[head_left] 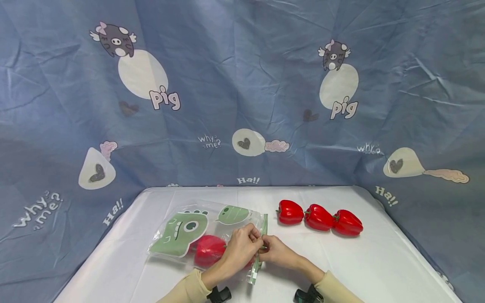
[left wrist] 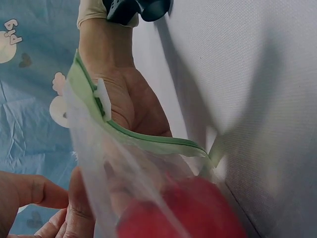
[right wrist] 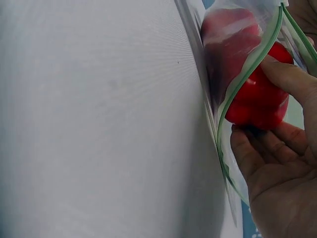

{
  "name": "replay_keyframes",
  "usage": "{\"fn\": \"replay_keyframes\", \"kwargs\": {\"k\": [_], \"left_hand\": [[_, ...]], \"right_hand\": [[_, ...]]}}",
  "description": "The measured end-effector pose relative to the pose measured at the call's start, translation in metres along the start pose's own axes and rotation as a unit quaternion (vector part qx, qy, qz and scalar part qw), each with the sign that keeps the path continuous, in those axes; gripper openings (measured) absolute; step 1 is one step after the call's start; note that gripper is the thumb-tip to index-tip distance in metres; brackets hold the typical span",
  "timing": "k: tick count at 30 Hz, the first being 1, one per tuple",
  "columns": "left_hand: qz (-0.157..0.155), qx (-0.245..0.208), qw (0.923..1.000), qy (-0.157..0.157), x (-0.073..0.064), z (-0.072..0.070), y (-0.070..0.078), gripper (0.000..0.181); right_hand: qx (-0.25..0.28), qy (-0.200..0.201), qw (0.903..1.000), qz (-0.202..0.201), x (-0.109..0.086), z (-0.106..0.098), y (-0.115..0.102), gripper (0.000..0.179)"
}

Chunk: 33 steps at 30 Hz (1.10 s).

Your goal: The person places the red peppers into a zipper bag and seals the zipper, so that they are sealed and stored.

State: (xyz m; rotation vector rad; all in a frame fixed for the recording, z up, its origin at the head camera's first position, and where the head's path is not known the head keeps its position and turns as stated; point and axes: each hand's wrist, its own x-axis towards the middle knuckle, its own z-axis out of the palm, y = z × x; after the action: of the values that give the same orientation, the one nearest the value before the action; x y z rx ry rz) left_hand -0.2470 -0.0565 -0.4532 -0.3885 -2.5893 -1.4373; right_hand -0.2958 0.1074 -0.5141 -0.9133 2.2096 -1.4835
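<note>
A clear zip bag [head_left: 182,231] with a green dinosaur print lies on the table, its green-edged mouth facing right. One red bell pepper [head_left: 209,251] is inside it, seen through the plastic. My left hand [head_left: 242,244] is at the bag's mouth and pinches its upper edge. From the right, my right hand [head_left: 280,252] reaches into the opening. In the right wrist view that hand [right wrist: 282,168] grips a second red bell pepper [right wrist: 260,96] between thumb and fingers, just within the green zip strip [right wrist: 247,69]. The left fingertips are partly hidden.
Three red bell peppers lie in a row at the table's back right: a left one [head_left: 290,212], a middle one [head_left: 318,217] and a right one [head_left: 347,223]. A blue printed curtain [head_left: 212,84] hangs behind the white table [head_left: 326,248].
</note>
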Motion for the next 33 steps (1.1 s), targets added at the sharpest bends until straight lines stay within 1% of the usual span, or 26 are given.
{"fn": "replay_keyframes", "kwargs": {"k": [3, 9, 13, 21, 26, 30, 33], "left_hand": [[-0.004, -0.008, 0.9999, -0.004, 0.0, -0.001, 0.0, 0.004], [-0.011, -0.016, 0.9998, -0.008, 0.0, 0.001, 0.001, 0.003], [-0.012, -0.02, 0.9997, -0.01, 0.0, 0.001, 0.001, 0.003], [-0.007, -0.016, 0.9998, -0.006, 0.0, 0.002, 0.0, 0.003], [-0.01, -0.021, 0.9997, -0.009, 0.0, 0.002, 0.0, 0.005], [-0.011, -0.019, 0.9997, -0.008, -0.001, 0.002, 0.0, 0.005], [-0.007, -0.018, 0.9998, -0.006, -0.001, 0.002, 0.0, 0.005]], "right_hand": [[0.005, -0.003, 1.0, 0.003, -0.001, 0.0, 0.001, 0.037], [0.026, -0.011, 0.9996, 0.003, -0.005, -0.005, 0.004, 0.036], [0.017, -0.011, 0.9998, -0.002, -0.009, -0.011, 0.004, 0.039], [0.011, 0.001, 0.9998, 0.016, -0.02, -0.025, 0.001, 0.054], [0.016, -0.003, 0.9998, 0.009, -0.026, -0.034, 0.004, 0.059], [0.024, 0.004, 0.9997, 0.0, -0.03, -0.042, 0.007, 0.06], [0.025, 0.01, 0.9996, -0.011, -0.033, -0.048, 0.008, 0.062]]}}
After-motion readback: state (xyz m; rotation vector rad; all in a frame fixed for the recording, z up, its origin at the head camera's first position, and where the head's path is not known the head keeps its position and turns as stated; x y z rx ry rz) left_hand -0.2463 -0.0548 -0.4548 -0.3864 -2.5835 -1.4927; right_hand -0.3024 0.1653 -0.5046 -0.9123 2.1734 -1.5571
